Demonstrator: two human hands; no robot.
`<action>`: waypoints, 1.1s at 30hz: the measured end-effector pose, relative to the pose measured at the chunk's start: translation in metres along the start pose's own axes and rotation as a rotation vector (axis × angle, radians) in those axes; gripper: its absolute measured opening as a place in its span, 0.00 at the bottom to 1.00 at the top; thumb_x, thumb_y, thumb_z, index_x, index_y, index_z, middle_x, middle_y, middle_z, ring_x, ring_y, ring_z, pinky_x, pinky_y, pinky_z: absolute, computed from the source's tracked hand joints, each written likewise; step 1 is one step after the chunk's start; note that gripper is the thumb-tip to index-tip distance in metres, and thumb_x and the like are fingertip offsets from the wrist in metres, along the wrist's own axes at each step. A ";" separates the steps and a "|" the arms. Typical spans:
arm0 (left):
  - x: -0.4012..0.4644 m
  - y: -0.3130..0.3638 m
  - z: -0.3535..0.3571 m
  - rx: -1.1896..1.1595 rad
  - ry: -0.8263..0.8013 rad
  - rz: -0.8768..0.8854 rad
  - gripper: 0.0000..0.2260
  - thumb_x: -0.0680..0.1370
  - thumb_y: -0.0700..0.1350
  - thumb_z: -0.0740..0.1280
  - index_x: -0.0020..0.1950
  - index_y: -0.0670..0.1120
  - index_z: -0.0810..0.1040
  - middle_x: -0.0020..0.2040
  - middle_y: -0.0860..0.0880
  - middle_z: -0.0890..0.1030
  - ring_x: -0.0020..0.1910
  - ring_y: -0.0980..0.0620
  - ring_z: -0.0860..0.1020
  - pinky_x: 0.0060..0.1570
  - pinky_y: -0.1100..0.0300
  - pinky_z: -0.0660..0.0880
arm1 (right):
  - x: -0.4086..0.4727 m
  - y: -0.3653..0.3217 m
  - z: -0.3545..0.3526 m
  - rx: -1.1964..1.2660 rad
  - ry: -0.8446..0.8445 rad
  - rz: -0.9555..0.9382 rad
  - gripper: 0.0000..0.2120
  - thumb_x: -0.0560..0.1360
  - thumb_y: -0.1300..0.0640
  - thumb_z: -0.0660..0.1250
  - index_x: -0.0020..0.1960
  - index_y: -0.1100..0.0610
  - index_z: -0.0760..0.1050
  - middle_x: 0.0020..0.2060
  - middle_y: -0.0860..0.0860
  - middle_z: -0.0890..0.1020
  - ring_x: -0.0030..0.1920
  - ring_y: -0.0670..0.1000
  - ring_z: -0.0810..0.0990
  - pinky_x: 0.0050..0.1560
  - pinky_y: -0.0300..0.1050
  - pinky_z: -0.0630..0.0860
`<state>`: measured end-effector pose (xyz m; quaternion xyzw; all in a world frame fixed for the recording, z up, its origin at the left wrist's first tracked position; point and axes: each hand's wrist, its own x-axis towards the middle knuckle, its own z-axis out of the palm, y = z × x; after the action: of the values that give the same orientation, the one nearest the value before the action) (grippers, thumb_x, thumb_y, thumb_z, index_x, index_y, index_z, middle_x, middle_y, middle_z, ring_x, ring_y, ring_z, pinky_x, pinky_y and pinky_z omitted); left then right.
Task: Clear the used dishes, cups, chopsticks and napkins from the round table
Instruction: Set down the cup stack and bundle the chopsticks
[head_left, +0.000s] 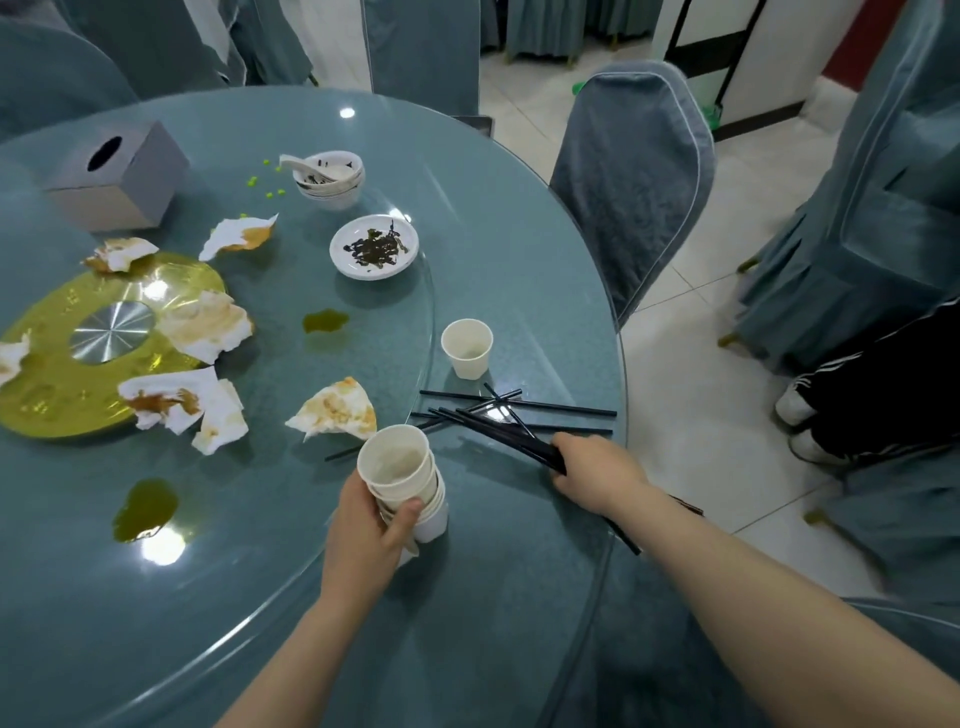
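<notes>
Meanwhile, black chopsticks (498, 434) within right hand (597, 467) fingers (563, 483).

No readable text from my feed, grey tissue box (117, 179) blank on its visible faces, paper cups (402, 480) unprinted, bowls (330, 179) with dark brush marks only, nothing legible on the tabletop (519, 291)

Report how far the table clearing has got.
Done: several paper cups are nested in the cup stack in the left hand. In hand: right hand gathers black chopsticks. Left: single paper cup, saucer, stacked bowls, soiled napkins.
</notes>
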<state>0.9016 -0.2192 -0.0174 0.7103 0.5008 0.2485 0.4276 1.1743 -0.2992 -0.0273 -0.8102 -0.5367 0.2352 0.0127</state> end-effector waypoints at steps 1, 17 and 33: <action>0.000 -0.001 0.000 -0.013 0.004 0.005 0.26 0.68 0.60 0.67 0.64 0.55 0.69 0.59 0.53 0.78 0.59 0.53 0.76 0.57 0.53 0.73 | -0.001 -0.002 0.000 0.003 0.002 -0.009 0.07 0.72 0.50 0.63 0.48 0.50 0.70 0.44 0.51 0.80 0.45 0.56 0.79 0.36 0.45 0.68; -0.018 -0.007 -0.024 0.013 -0.141 0.037 0.32 0.62 0.58 0.76 0.63 0.63 0.68 0.59 0.67 0.74 0.59 0.67 0.72 0.57 0.71 0.68 | -0.011 -0.084 -0.010 0.543 0.116 -0.013 0.06 0.72 0.47 0.66 0.38 0.46 0.72 0.31 0.44 0.78 0.33 0.44 0.76 0.33 0.41 0.70; -0.046 -0.010 -0.090 0.185 0.065 0.010 0.19 0.65 0.45 0.78 0.42 0.53 0.68 0.57 0.55 0.76 0.49 0.53 0.76 0.47 0.67 0.72 | -0.035 -0.090 -0.021 0.518 0.130 0.122 0.09 0.70 0.50 0.65 0.39 0.57 0.74 0.26 0.49 0.75 0.28 0.49 0.72 0.31 0.44 0.70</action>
<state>0.8092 -0.2286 0.0232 0.7408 0.5316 0.2264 0.3427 1.0940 -0.2872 0.0285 -0.8242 -0.4069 0.3125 0.2398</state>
